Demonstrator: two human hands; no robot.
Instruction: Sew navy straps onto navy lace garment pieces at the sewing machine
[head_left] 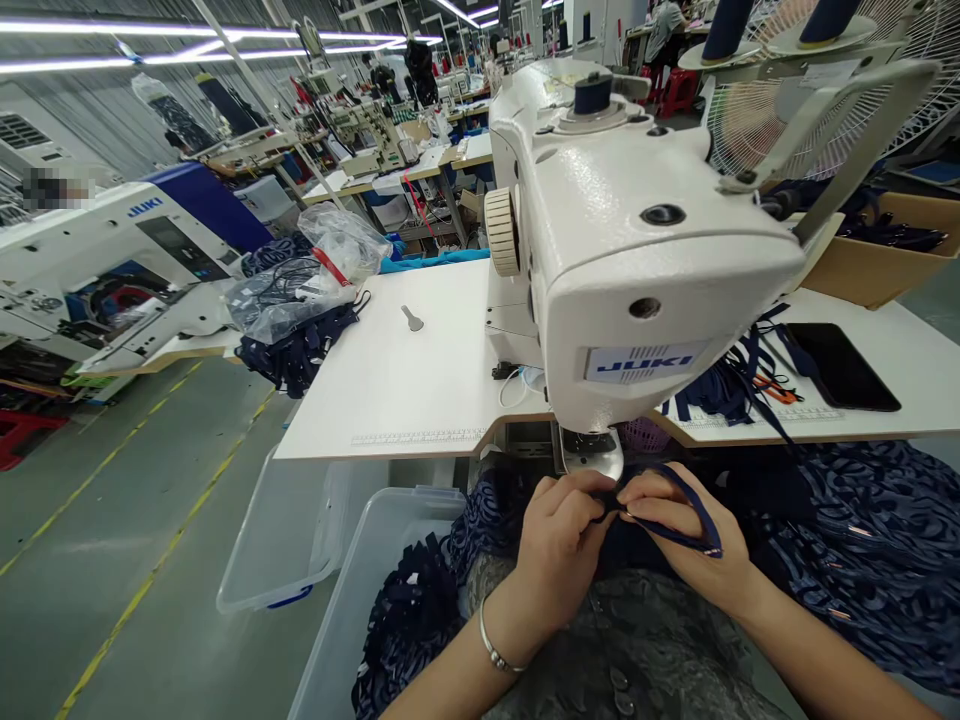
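Note:
Just in front of the needle area of a white JUKI sewing machine (675, 240), both of my hands meet at a narrow navy fabric strap (701, 515). My left hand (559, 535) pinches its end, fingertips close to the metal machine bed (596, 460). The fingers of my right hand (690, 530) are closed on the same strap, which loops over the back of that hand. Patterned navy fabric (870, 560) lies to the right of my lap, and more patterned fabric (487, 520) hangs to the left. The exact pinch point is partly hidden by my fingers.
Right on the white table (420, 380) lie a black phone (844, 367), orange-handled snips (780, 390) and navy straps (716, 390). A small metal piece (412, 319) is at left. Clear plastic bins (412, 505) stand below; a cardboard box (862, 265) sits behind right.

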